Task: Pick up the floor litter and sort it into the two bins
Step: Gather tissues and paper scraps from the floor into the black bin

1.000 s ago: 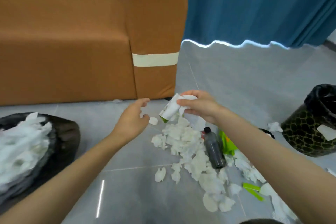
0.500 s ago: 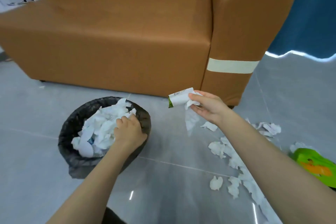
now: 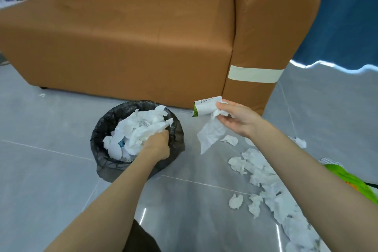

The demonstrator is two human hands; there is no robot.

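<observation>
A black-lined bin point(image 3: 102, 129) stands on the grey floor in front of the sofa, heaped with white tissue point(image 3: 141, 127). My left hand point(image 3: 157, 145) rests on the bin's right rim, its fingers curled down into the tissue heap. To the right of the bin my right hand point(image 3: 235, 120) holds a small white carton with a green end point(image 3: 205, 105) together with a hanging piece of tissue point(image 3: 210, 135). Crumpled tissue scraps point(image 3: 263, 178) trail across the floor at the lower right.
An orange-brown sofa point(image 3: 143, 43) with a pale tape band on its arm fills the back. A blue curtain point(image 3: 347, 16) hangs at the right. A green wrapper point(image 3: 347, 180) lies at the right edge beside my right forearm. The second bin is out of view.
The view has swung left, away from the second bin and the bottle. My left hand moved from the floor litter to the tissue-filled bin. My right hand kept the carton and tissue.
</observation>
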